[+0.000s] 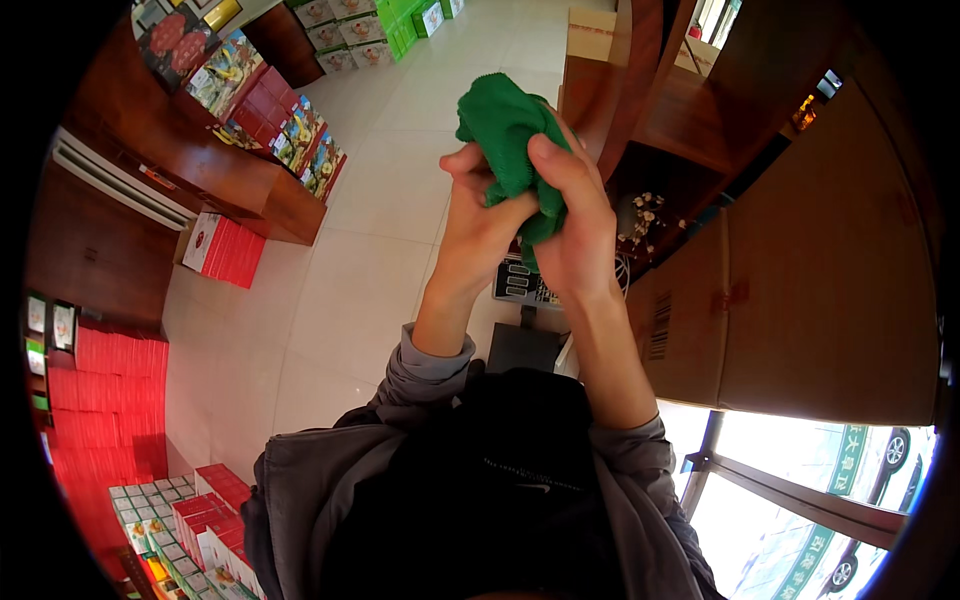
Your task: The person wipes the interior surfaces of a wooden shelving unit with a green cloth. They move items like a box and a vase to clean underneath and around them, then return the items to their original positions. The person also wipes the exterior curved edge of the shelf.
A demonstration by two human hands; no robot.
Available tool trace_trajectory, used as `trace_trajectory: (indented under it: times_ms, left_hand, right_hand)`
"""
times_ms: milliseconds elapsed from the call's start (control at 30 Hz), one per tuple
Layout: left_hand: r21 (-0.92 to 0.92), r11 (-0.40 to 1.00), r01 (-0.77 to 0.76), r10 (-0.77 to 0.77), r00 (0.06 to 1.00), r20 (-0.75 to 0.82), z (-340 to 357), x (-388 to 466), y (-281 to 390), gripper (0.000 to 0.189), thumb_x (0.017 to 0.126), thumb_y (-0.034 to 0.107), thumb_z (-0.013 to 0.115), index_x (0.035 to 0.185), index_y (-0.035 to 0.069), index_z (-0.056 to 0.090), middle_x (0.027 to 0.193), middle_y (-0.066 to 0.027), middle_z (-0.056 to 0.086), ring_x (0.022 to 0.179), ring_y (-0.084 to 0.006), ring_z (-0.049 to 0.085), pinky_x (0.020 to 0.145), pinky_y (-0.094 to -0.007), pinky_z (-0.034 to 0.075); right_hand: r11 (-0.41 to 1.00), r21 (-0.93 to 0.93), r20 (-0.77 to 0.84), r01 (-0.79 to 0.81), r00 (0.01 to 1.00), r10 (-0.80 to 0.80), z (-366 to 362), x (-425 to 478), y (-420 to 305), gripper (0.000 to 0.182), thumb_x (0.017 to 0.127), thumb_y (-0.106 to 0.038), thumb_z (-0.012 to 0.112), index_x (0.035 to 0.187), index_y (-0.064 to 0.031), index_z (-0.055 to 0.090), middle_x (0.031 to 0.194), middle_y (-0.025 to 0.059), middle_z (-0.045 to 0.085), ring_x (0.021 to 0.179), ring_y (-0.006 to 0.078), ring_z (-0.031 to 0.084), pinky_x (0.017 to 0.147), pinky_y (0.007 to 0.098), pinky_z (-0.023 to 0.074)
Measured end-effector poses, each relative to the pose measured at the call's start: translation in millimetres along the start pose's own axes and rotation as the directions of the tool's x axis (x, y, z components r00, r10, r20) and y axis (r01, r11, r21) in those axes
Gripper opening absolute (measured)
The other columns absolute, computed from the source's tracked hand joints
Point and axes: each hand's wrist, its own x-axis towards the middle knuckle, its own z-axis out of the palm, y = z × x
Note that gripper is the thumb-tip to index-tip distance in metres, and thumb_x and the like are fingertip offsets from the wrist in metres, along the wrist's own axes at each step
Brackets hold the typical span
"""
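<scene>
Both of my hands grip a bunched green cloth [504, 124] in front of my chest. My left hand [480, 225] holds it from below and the left, its thumb sticking out to the side. On the right, my right hand [577, 202] wraps around the cloth with the thumb pressed on its near face; most of its other fingers are hidden. Below the hands, partly covered by them, is a black-and-silver electronic scale [516, 283] with small displays and keys.
A tall cardboard box [817, 300] stands close on my right, near a wooden shelf unit [675, 120] and a flowering sprig [643, 217]. To the left, a wooden counter [225, 180] bears gift boxes [281, 112]. Red box stacks [112, 397] line the lower left. Pale tile floor [360, 300] lies between.
</scene>
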Motion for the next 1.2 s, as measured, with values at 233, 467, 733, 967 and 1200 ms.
trace_trajectory:
  times_ms: [233,467,733,967,1200]
  left_hand:
    - [-0.005,0.991,-0.132,0.132,0.991,-0.024,1,-1,0,0.033,0.081,-0.002,0.059,0.113,0.003,0.052,0.105,-0.0031,0.057,0.099,-0.0101,0.055,0.086,-0.0263,0.044]
    - [0.046,0.977,-0.208,0.21,0.977,-0.036,-14,1,-21,0.041,0.094,0.011,0.052,0.132,0.005,0.037,0.125,-0.0095,0.049,0.114,-0.0182,0.052,0.096,-0.032,0.043]
    - [0.233,0.932,-0.277,0.323,0.927,-0.189,-9,-8,-28,0.026,0.09,0.008,0.058,0.114,0.002,0.049,0.106,-0.0046,0.056,0.099,-0.0129,0.056,0.084,-0.0279,0.045]
    - [0.296,0.881,-0.369,0.438,0.872,-0.217,-15,-14,-25,0.027,0.089,0.009,0.061,0.112,0.002,0.05,0.105,-0.0052,0.057,0.095,-0.0143,0.056,0.083,-0.0284,0.046]
    - [0.291,0.895,-0.338,0.409,0.883,-0.232,-16,-21,-29,0.032,0.088,0.011,0.063,0.116,0.003,0.049,0.105,-0.0062,0.06,0.098,-0.0146,0.057,0.085,-0.0293,0.046]
  right_hand:
    - [0.914,0.382,0.181,-0.134,0.981,0.069,-7,4,7,0.058,0.099,-0.039,0.03,0.13,0.0085,0.042,0.114,0.0257,0.06,0.106,0.0357,0.06,0.1,0.0435,0.0428]
    - [0.945,0.308,0.178,-0.107,0.983,0.053,2,3,13,0.047,0.1,-0.02,0.036,0.141,0.0036,0.032,0.121,0.0262,0.057,0.113,0.0394,0.057,0.101,0.0452,0.0436]
    - [0.996,0.086,0.066,-0.034,0.997,0.028,9,-12,28,0.042,0.094,-0.012,0.057,0.132,0.0006,0.048,0.119,0.0127,0.059,0.109,0.0198,0.058,0.097,0.031,0.044]
    - [0.989,-0.133,0.02,0.064,0.998,-0.062,11,-24,38,0.026,0.089,-0.018,0.067,0.106,0.0004,0.06,0.096,0.0033,0.063,0.091,0.0085,0.057,0.084,0.0243,0.0455]
    - [0.977,-0.198,0.051,0.08,0.996,-0.071,7,-29,38,0.028,0.091,-0.018,0.065,0.11,0.0008,0.06,0.101,0.0039,0.064,0.093,0.0097,0.058,0.085,0.0244,0.0453]
